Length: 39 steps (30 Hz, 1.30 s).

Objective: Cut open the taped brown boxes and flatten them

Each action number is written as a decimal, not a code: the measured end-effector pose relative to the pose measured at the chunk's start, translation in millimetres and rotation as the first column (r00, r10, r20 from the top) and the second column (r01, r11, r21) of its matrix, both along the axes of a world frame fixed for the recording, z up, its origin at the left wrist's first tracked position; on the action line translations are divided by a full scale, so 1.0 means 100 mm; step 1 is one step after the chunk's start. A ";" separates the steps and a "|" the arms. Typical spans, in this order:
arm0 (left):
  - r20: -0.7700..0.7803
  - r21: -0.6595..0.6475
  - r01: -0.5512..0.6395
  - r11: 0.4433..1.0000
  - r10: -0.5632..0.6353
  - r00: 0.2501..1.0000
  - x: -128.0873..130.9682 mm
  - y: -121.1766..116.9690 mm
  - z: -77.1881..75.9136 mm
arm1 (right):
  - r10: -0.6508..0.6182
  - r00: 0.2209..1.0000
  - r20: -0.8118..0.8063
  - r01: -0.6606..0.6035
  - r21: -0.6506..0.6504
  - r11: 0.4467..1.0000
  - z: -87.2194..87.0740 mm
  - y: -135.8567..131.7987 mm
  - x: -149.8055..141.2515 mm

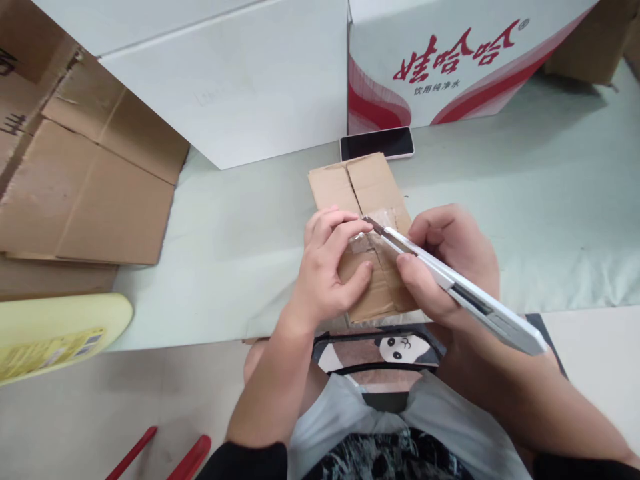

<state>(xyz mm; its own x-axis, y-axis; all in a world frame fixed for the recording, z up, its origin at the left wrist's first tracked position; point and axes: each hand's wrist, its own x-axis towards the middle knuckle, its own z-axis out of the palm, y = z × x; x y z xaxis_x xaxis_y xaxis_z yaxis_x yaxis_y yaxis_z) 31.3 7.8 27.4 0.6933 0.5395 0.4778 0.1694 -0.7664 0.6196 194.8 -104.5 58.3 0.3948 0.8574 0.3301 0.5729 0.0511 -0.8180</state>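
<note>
A small brown cardboard box [377, 177] lies at the table's front edge, with a seam down its middle and clear tape [387, 219] across it. My left hand [330, 260] rests on the box, fingers stretched over it and thumb apart, pressing its surface. In my right hand [445, 267] is a white box cutter [465, 293], gripped between thumb and fingers. Its dark blade points to the upper left, and the tip is at the taped seam beside my left fingertips. Whether the tip has gone into the tape I cannot tell.
Behind the box lies a phone [377, 143], in front of white cartons, one with red lettering [455, 57]. Larger brown cardboard boxes [100, 180] stand at the left, with a yellow bottle [65, 333] near the edge. A panda-printed item [395, 350] is below the table edge.
</note>
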 end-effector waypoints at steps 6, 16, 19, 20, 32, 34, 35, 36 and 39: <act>-0.005 -0.006 -0.009 1.000 0.009 1.000 0.00 0.00 -0.01 | -0.016 1.000 -0.001 0.016 -0.018 1.000 0.06 0.02 -0.01; 0.007 -0.011 -0.009 1.000 0.010 1.000 0.00 -0.01 -0.01 | -0.004 1.000 0.026 0.005 -0.034 0.999 0.13 0.06 -0.01; -0.014 -0.009 -0.012 1.000 0.012 1.000 -0.01 0.00 -0.01 | 0.001 1.000 0.031 0.000 -0.045 0.999 0.14 0.06 -0.01; -0.018 -0.007 -0.012 1.000 0.012 1.000 -0.01 0.00 -0.01 | 0.005 1.000 0.030 -0.004 -0.049 0.999 0.14 0.06 -0.01; 0.028 -0.022 0.001 1.000 0.000 1.000 0.00 -0.01 0.00 | 0.023 0.999 0.026 -0.022 -0.038 0.999 0.15 0.05 -0.01; 0.036 -0.022 0.002 1.000 -0.001 0.999 0.00 -0.01 -0.01 | 0.025 0.999 0.033 -0.023 -0.036 0.999 0.14 0.05 -0.01; 0.038 -0.022 0.002 1.000 -0.001 0.999 0.00 -0.01 -0.01 | 0.024 0.999 0.036 -0.022 -0.034 0.999 0.14 0.05 -0.01; 0.036 -0.021 0.000 1.000 0.001 0.999 0.00 -0.01 -0.01 | 0.023 0.999 0.038 -0.022 -0.033 0.999 0.14 0.05 -0.01; 0.017 -0.016 -0.008 1.000 0.008 1.000 0.00 -0.01 -0.01 | 0.026 0.999 0.040 -0.025 -0.030 0.999 0.13 0.05 -0.01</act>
